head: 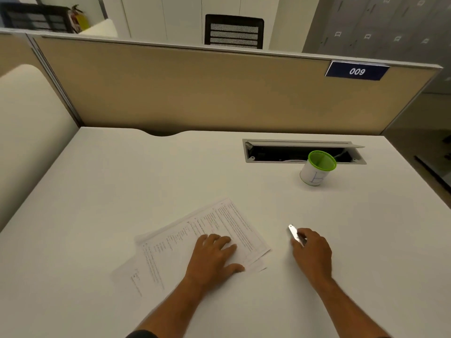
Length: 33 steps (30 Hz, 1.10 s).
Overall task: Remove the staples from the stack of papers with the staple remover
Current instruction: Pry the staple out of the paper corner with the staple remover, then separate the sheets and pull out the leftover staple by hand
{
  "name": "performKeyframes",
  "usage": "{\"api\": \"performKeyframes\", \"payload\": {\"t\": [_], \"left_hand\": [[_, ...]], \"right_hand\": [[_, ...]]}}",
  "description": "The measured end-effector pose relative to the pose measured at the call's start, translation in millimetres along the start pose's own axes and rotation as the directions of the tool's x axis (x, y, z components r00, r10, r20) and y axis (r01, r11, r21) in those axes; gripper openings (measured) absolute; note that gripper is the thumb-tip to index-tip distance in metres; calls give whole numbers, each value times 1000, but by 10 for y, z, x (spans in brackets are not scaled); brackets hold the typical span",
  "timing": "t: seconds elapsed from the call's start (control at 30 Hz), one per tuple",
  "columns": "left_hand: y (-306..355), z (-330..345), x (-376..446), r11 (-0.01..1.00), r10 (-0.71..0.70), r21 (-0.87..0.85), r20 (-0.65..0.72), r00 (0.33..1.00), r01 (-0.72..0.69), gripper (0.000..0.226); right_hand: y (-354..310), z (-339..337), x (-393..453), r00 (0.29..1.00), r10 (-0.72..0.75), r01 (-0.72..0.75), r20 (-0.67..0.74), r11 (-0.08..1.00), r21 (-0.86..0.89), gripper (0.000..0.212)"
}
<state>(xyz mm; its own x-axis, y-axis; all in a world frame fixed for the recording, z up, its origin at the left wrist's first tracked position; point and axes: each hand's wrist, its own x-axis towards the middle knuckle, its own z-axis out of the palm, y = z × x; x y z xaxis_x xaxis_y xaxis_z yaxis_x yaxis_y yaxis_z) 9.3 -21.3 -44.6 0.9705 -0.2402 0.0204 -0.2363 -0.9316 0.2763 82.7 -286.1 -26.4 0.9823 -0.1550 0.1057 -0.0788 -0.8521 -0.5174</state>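
On the white bench point(97, 191) the left hand point(214, 257) lies flat, fingers spread, on the stack of papers point(195, 237), while the right hand point(312, 252), just right of it, pinches the staple remover point(294, 234) (staples too small to see), so loosely fanned sheets could slide or tear.

— What do we have around the cup point(317, 168)?

— It stands upright on the white desk point(122, 191), green rim, white wall with a blue pen mark. Just behind it, touching it in our view, is the cable tray point(292, 152), its lid up and dark inside.

— And farther back?

— Beyond the cup runs the tan partition point(195, 93). Up and to the right of the cup, on that partition, we read a blue sign point(356, 71), "009".

— Anything past the partition?

— Behind the cup and to its left, a black mesh chair point(234, 32); far left, a fire extinguisher point(78, 17). Right of the sign, grey lockers point(380, 28).
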Motion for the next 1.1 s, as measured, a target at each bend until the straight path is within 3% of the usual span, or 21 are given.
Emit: {"api": "performKeyframes", "payload": {"t": [0.13, 0.23, 0.33, 0.43, 0.6, 0.7, 0.83, 1.0, 1.1], "left_hand": [[71, 18, -161, 999, -44, 1, 73, 996, 44, 81], [70, -1, -171, 998, -52, 34, 104, 993, 48, 77], [81, -5, -142, 996, -43, 82, 96, 994, 35, 71], [96, -68, -145, 997, -52, 65, 200, 978, 40, 76], [129, -215, -190, 999, -8, 53, 296, 955, -8, 76], [117, -258, -215, 1000, 15, 2, 218, 976, -16, 72], [104, -307, -217, 999, -45, -18, 84, 995, 47, 39], [108, -440, -147, 982, -170, -76, 33, 985, 172, 46], [112, -525, -110, 936, -287, -206, 25, 958, 286, 41]], "right_hand": [[6, 24, 2, 1000, 11, -12, -15, 999, -33, 12], [-45, 5, -40, 995, 27, -30, -93, 999, -31, 17], [-109, -31, -119, 988, -4, 7, -152, 1000, 21, 26], [-172, -66, -211, 979, -73, 91, -190, 992, 86, 33], [-250, -103, -392, 985, -104, 139, -139, 951, 277, 35], [-323, -136, -494, 994, -84, 103, -64, 910, 402, 34], [-373, -118, -592, 1000, 0, -5, 12, 891, 453, 18], [-469, -93, -711, 997, -5, -39, 82, 851, 524, 17], [-562, -100, -737, 986, -72, -26, 148, 821, 570, 23]]}}
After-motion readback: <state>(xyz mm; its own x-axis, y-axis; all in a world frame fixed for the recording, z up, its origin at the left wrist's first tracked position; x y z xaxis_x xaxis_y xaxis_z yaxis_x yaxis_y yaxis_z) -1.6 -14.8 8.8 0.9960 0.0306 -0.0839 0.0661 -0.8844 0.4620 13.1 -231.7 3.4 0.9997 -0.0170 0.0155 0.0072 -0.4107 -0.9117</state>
